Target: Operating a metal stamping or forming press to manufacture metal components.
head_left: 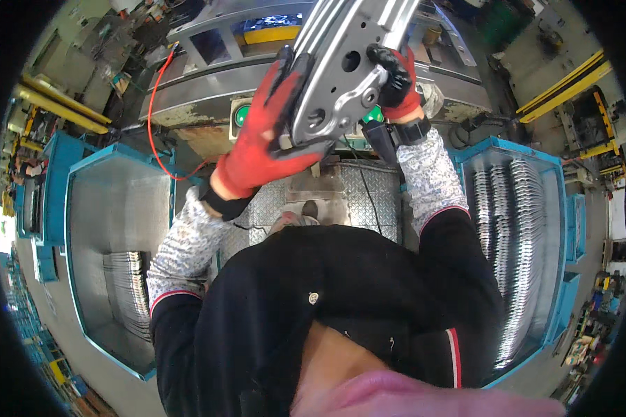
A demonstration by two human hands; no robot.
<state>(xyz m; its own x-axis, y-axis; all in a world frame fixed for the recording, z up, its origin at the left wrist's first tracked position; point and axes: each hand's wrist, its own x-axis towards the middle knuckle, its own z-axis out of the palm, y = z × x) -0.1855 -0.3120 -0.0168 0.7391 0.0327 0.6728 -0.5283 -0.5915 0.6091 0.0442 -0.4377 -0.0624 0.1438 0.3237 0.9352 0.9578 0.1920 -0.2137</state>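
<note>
A stack of long, grey stamped metal plates (344, 87) with round holes and raised ribs is held up in front of me, tilted. My left hand (264, 139), in a red glove with black coating, wraps its left edge, the thumb along the lower end. On the right edge, my right hand (398, 82) is closed with its gloved fingers curled over the rim. The number of plates cannot be told. Just beyond and below the stack, a green push button (241, 115) shows by my left wrist and another green button (373, 114) is partly hidden by the plates.
A metal machine bed (209, 94) spans the far side, with a red hose (150, 125) looping down. At left, a blue-rimmed bin (94, 163) holds some plates (126, 285); at right, another bin (549, 156) carries dense rows of plates (511, 243). Yellow posts (66, 104) flank the machine.
</note>
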